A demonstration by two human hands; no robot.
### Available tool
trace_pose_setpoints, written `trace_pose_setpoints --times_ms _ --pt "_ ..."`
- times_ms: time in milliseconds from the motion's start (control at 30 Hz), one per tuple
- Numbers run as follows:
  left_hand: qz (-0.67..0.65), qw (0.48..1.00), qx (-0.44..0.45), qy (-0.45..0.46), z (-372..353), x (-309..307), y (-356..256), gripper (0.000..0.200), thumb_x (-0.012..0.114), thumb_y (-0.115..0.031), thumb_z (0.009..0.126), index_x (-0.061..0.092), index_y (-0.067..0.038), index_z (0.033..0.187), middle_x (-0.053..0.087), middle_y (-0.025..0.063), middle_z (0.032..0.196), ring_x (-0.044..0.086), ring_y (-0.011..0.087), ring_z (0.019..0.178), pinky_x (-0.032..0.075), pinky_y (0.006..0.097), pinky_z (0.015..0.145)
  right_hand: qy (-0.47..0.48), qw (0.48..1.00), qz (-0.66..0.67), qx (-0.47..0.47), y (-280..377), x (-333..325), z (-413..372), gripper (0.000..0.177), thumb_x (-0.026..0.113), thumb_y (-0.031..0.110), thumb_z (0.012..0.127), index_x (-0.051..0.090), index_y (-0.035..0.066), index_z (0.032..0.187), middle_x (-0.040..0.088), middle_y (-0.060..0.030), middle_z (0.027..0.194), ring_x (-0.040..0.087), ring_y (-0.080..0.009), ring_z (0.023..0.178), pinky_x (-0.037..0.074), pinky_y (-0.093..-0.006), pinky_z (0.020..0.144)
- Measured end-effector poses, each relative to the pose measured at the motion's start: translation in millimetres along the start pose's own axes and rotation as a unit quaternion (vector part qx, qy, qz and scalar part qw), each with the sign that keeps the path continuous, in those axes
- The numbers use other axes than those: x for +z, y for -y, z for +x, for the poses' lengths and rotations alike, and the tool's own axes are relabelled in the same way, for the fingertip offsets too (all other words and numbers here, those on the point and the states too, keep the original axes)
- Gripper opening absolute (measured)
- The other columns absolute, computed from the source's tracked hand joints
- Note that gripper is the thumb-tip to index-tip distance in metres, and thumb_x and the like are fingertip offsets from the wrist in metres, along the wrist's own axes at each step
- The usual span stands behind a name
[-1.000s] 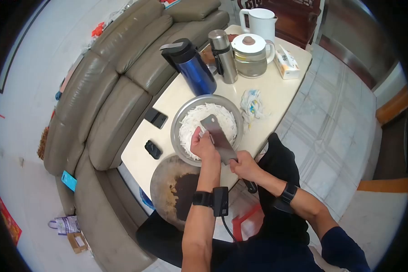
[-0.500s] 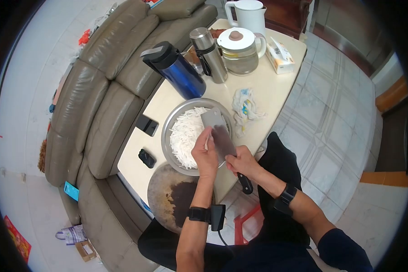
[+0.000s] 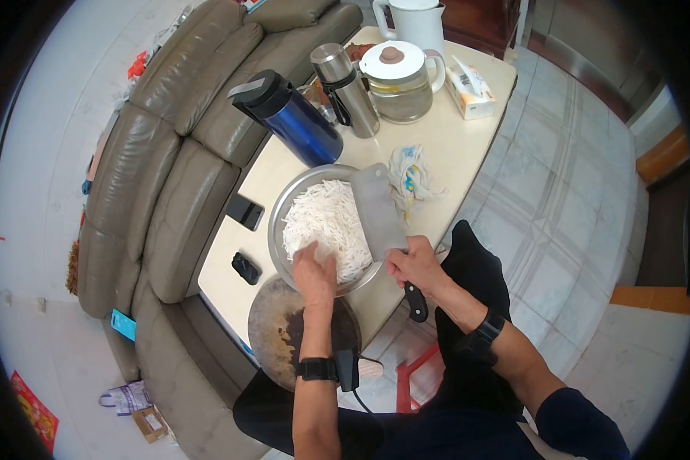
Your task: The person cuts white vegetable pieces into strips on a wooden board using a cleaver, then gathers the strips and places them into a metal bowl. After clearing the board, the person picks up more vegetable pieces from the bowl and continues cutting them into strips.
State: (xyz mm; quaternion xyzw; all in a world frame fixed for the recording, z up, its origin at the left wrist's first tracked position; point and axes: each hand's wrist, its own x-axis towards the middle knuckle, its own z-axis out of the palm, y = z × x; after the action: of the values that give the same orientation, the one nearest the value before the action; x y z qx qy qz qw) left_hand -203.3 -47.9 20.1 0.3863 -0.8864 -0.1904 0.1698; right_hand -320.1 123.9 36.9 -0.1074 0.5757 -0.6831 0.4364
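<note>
A wide metal bowl (image 3: 278,244) holds a heap of thin white shreds (image 3: 326,215). My left hand (image 3: 314,274) reaches over the near side of the bowl, fingertips down at the shreds, with a pale white piece (image 3: 326,251) between thumb and fingers. My right hand (image 3: 418,264) grips a cleaver (image 3: 379,211) where its blade meets the black handle. The broad blade slants over the right rim of the bowl, its squared end pointing away from me. Just below the bowl lies a round, dark-stained chopping board (image 3: 272,326), partly covered by my left forearm.
Behind the bowl stand a blue jug (image 3: 303,126), a steel flask (image 3: 351,96), a glass pot (image 3: 402,96) and a white kettle (image 3: 414,27). A tissue box (image 3: 470,92) and a crumpled plastic bag (image 3: 412,172) lie rightward. At left are a phone (image 3: 244,211) and a small black object (image 3: 245,268).
My left hand has moved from beside the cleaver blade down and left to the shreds. The cleaver has shifted slightly right, its blade face turned more toward me.
</note>
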Motion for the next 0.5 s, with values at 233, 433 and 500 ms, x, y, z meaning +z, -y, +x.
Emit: trace_pose_setpoints --times_ms 233,433,500 --pt "-0.068 0.997 0.031 0.030 6.2 18.4 -24.5 0.030 0.062 -0.004 0.071 0.063 0.000 0.100 0.058 0.0197 0.098 0.057 0.0352 0.089 0.046 0.0388 0.080 -0.008 0.999 0.040 0.017 -0.1 -3.5 0.0 0.017 0.052 0.006 0.082 0.052 -0.002 0.066 0.049 -0.0046 0.055 0.040 -0.0090 0.038 0.037 -0.0267 0.036" --pt "-0.025 0.991 0.123 0.035 56.2 39.7 -22.8 0.026 0.060 -0.001 0.071 0.066 -0.005 0.096 0.058 0.0166 0.096 0.058 0.0333 0.087 0.047 0.0370 0.078 -0.005 0.998 0.043 0.036 -3.0 -11.9 2.2 0.017 0.053 0.007 0.083 0.052 -0.001 0.068 0.050 -0.0047 0.056 0.041 -0.0088 0.039 0.038 -0.0268 0.037" --pt "-0.005 0.992 0.122 0.029 76.1 38.5 -8.9 0.025 0.061 -0.004 0.071 0.066 -0.007 0.095 0.058 0.0168 0.095 0.058 0.0333 0.087 0.047 0.0367 0.078 -0.013 0.998 0.051 0.045 -1.3 -14.3 1.1 0.017 0.053 0.007 0.083 0.053 -0.001 0.069 0.050 -0.0047 0.056 0.041 -0.0088 0.039 0.039 -0.0268 0.037"
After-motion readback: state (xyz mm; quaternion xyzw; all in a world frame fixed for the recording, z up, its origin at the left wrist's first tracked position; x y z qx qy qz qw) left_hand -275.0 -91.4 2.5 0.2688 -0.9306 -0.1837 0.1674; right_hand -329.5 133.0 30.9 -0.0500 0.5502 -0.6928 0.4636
